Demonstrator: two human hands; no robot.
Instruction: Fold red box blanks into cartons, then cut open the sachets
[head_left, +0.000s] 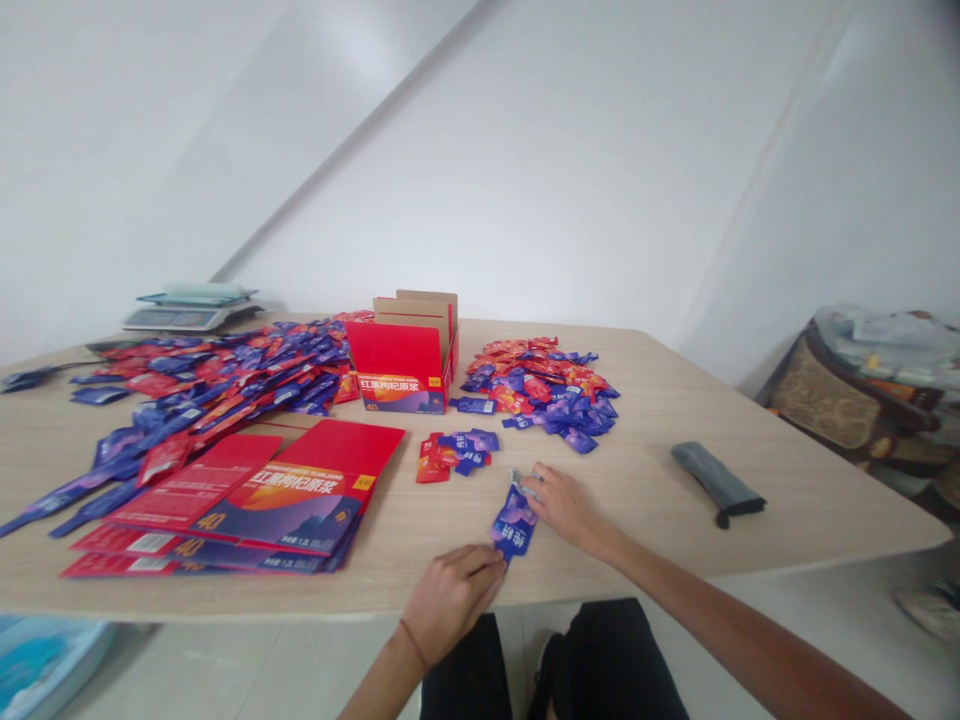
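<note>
A purple sachet [514,522] with white print lies near the table's front edge, between my two hands. My left hand [459,590] is closed with its fingertips on the sachet's narrow near end. At the far end, my right hand [559,503] curls its fingers around a small silvery thing [516,479], too blurred to name. Just beyond lies a small cluster of red and purple sachets [469,449]. A larger heap of loose sachets [555,385] spreads farther back on the right.
Long sachet strips [247,365] pile up at left, beside a scale [187,308]. An open red carton [405,370] stands mid-table, with flattened cartons [300,490] stacked in front of it. A grey pouch [716,480] lies at right. A blue basin [56,660] is on the floor.
</note>
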